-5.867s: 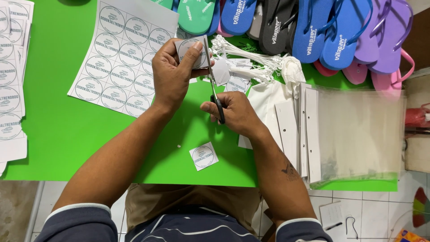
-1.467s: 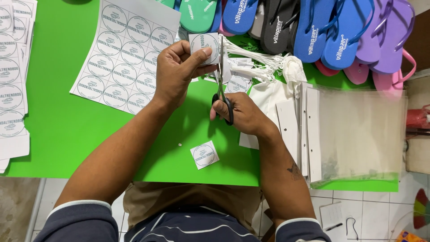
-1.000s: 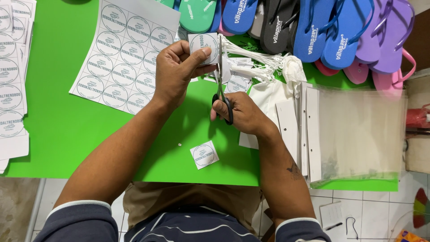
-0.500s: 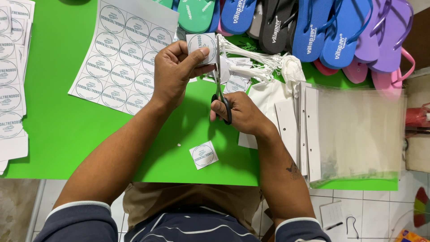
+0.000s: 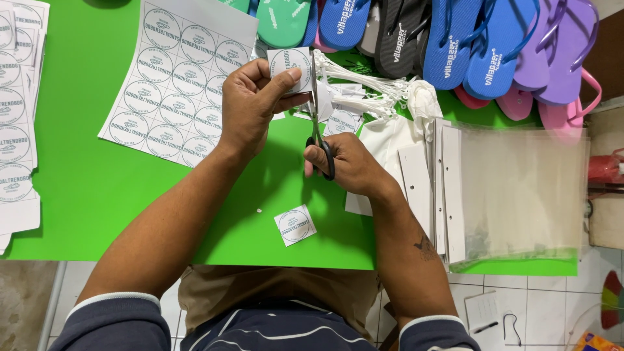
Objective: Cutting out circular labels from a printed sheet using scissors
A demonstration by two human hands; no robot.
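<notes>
- Nearest the worker's body, one cut label square (image 5: 294, 225) lies flat on the green table (image 5: 91, 188), just beside the right forearm; it has not moved over the last six seconds.
- Above it, the right hand (image 5: 348, 166) is closed through the black loops of the scissors (image 5: 317, 123), whose blades now point up and away from the body. Six seconds ago that hand sat lower and nearer the table edge; it has since risen to meet the paper.
- The left hand (image 5: 252, 104) pinches a small printed label (image 5: 290, 63) between thumb and fingers, held up off the table. It was tilted and half hidden in the fist before; it now faces the camera squarely, with the blades touching its right edge.
- Little has shifted in the last second, which suggests a slow trim along that edge is under way.
- Left of the hands lies the uncut sheet of round labels (image 5: 172, 78), with more label sheets (image 5: 16, 123) at the far left edge.
- To the right lie white cards (image 5: 416, 185) and clear plastic bags (image 5: 520, 188).
- Farthest off, a bundle of white cords (image 5: 364, 91), then a row of coloured flip-flops (image 5: 474, 45).
</notes>
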